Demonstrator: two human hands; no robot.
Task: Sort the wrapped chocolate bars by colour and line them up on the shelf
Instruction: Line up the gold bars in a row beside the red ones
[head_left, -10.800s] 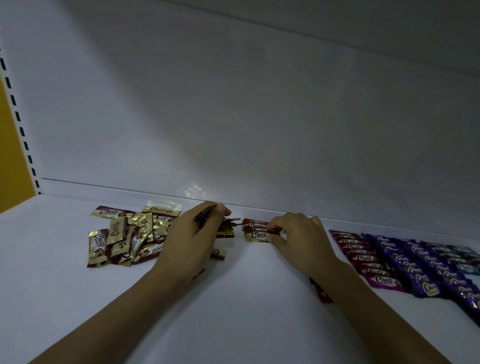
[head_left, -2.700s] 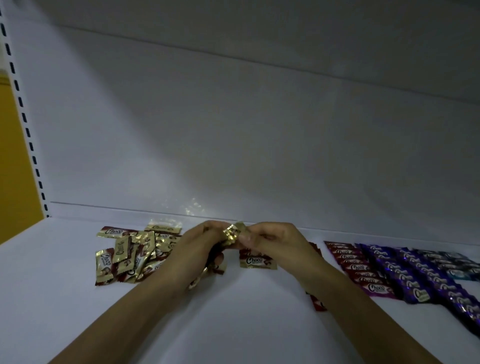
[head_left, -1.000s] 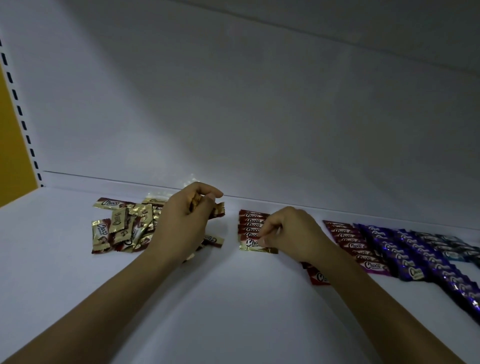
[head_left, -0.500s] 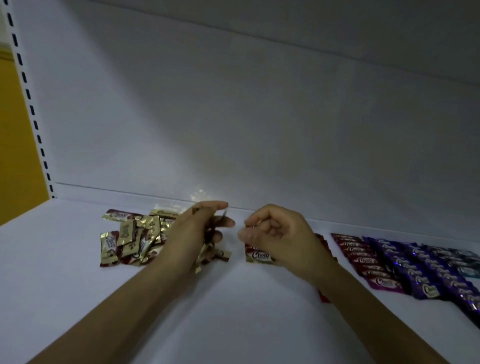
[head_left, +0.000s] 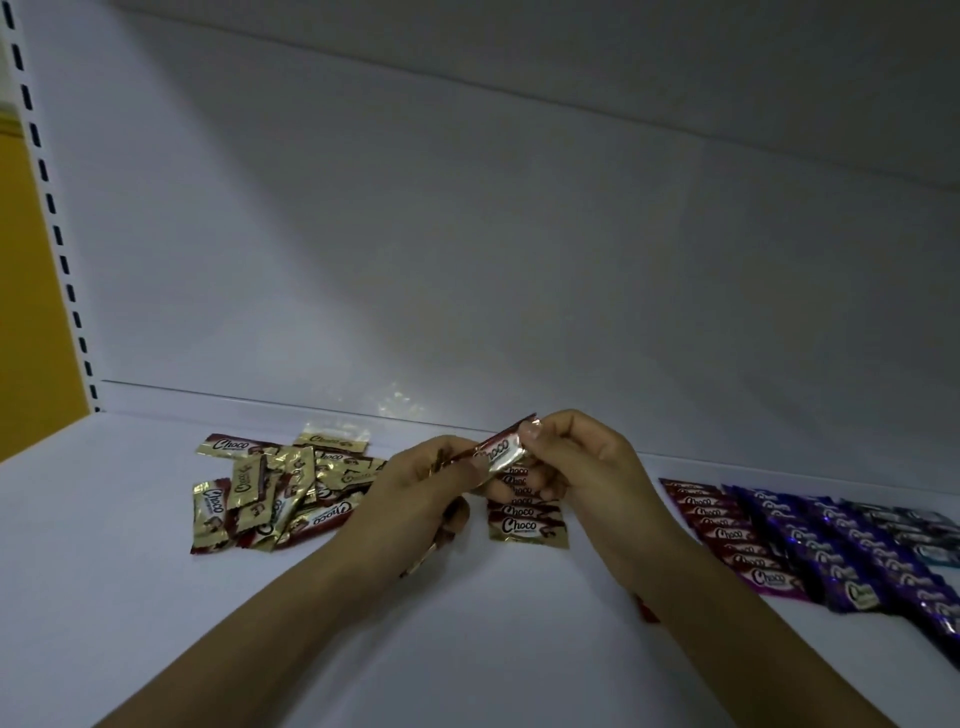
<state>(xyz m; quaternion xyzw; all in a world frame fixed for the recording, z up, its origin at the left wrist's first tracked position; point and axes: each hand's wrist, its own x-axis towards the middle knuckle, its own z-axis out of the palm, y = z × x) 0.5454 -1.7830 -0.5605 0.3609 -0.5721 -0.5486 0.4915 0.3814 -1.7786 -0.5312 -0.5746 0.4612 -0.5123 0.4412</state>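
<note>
**Bar Handover Above the Row**

The left hand (head_left: 415, 499) and right hand (head_left: 587, 467) each pinch one end of a gold-and-red bar (head_left: 501, 452). It is raised over the started row (head_left: 525, 522) — probably to orient it before placing. The unsorted pile (head_left: 270, 493) lies left on the shelf (head_left: 156, 582).

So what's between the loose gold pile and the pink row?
Head view: the left hand and right hand pinching one gold bar, over a short lined-up gold row.
</note>
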